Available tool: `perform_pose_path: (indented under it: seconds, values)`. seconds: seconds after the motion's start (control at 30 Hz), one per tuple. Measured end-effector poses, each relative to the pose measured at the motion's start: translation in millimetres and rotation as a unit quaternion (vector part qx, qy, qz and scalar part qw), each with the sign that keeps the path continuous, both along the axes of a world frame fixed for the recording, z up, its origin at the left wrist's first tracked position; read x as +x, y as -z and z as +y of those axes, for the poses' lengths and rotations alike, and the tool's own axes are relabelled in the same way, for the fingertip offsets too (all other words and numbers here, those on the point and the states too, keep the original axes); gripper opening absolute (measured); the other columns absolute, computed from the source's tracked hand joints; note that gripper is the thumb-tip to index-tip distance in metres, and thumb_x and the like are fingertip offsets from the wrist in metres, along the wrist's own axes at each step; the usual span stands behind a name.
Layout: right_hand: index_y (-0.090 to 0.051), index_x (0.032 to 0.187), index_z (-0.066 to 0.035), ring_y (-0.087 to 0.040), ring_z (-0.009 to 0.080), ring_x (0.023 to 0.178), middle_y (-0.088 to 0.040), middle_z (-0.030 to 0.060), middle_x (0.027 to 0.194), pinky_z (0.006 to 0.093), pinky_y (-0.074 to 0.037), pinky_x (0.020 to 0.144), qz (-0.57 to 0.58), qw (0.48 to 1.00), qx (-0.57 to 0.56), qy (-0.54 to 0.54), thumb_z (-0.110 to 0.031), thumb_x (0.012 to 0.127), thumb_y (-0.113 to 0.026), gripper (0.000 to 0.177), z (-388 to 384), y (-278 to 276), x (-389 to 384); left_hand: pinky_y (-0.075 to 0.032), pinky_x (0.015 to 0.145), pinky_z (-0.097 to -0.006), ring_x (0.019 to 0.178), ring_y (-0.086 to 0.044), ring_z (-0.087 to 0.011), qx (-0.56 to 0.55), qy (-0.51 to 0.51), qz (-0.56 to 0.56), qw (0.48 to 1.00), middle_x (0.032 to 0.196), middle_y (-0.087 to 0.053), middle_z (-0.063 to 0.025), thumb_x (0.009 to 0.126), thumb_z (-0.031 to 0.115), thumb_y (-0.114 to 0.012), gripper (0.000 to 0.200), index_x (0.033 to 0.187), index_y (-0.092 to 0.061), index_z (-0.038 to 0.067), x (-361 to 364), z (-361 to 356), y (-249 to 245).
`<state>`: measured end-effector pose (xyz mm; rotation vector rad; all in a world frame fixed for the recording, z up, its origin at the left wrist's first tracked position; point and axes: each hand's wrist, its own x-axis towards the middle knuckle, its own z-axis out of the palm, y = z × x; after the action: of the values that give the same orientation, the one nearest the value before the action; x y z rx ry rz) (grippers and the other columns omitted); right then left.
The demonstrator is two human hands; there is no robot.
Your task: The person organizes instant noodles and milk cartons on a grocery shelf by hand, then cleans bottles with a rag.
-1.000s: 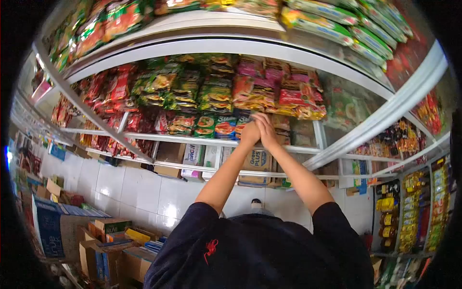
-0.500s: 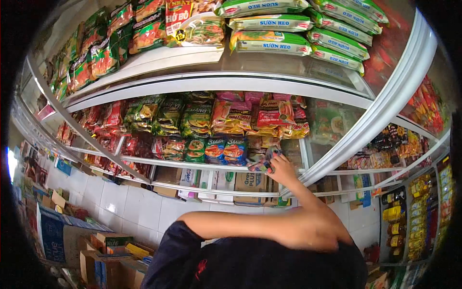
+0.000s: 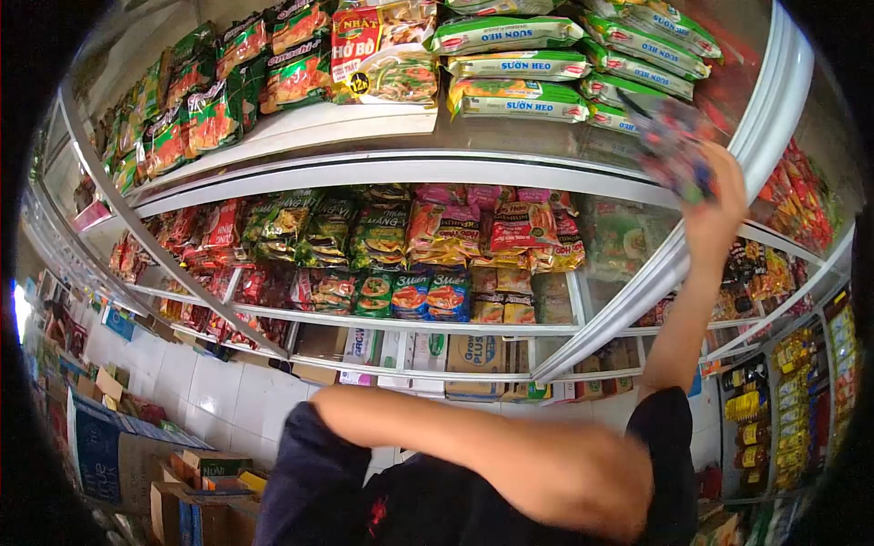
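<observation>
By ridged metal (image 3: 771, 136), the right grip (image 3: 719, 193) holds mottled cloth (image 3: 674, 146).

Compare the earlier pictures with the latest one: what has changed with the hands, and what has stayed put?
The right hand, holding what looks like a patterned cloth, has moved up and rightward from the lower shelf to beside the white upright post. The left hand, first together with the right, has drawn back across the body. The shelved packets look unchanged.

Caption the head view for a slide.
Right hand holds a blurred, cloth-like item near stacked packs.
</observation>
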<state>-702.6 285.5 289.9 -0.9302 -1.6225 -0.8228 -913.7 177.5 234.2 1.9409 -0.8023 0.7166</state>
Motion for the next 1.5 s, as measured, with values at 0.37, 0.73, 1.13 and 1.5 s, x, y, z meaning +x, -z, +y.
perform_pose_path:
  seconds: [0.37,0.73,1.13,1.5]
  values:
    - [-0.061,0.088,-0.008,-0.055,0.0263,0.082,-0.056,0.0094,0.082,0.0373,-0.044,0.071,-0.154,0.976,-0.145,-0.044,-0.041,0.065,-0.063,0.04,17,-1,-126,-0.037,0.084,-0.0375,0.1,-0.049,-0.0258,0.382,-0.845,0.005,0.375,0.105,-0.053,-0.0095,0.077,0.018,-0.056,0.028,0.104,-0.055,0.008,-226,130,-18]
    - [-0.06,0.08,-0.001,-0.055,0.0281,0.077,-0.058,0.0102,0.078,0.0358,-0.044,0.067,-0.078,0.981,-0.141,0.112,-0.023,0.066,-0.059,0.026,8,-7,-45,-0.033,0.093,-0.0367,0.113,-0.043,-0.025,0.397,-0.818,0.04,0.414,0.121,-0.047,-0.0075,0.083,0.032,-0.046,0.043,0.122,-0.045,0.014,-259,156,-39]
    - [-0.058,0.085,-0.007,-0.055,0.0272,0.078,-0.055,0.0089,0.08,0.0379,-0.044,0.069,-0.194,0.944,-0.187,-0.19,-0.032,0.066,-0.061,0.032,51,-10,-263,-0.025,0.098,-0.0416,0.123,-0.033,-0.0261,0.369,-0.782,0.081,0.495,0.13,-0.04,-0.0073,0.078,0.066,-0.022,0.076,0.131,-0.034,0.013,-281,161,-42]
    - [-0.046,0.111,-0.005,-0.044,0.0127,0.103,-0.05,0.0053,0.105,0.0269,-0.031,0.091,-0.011,0.666,-0.475,-0.574,-0.031,0.084,-0.045,0.038,83,-38,-286,-0.041,0.078,-0.0411,0.093,-0.054,-0.0297,0.103,-0.844,0.041,0.525,0.1,-0.057,-0.014,0.072,0.038,-0.062,0.059,0.115,-0.041,0.004,-230,133,-45]
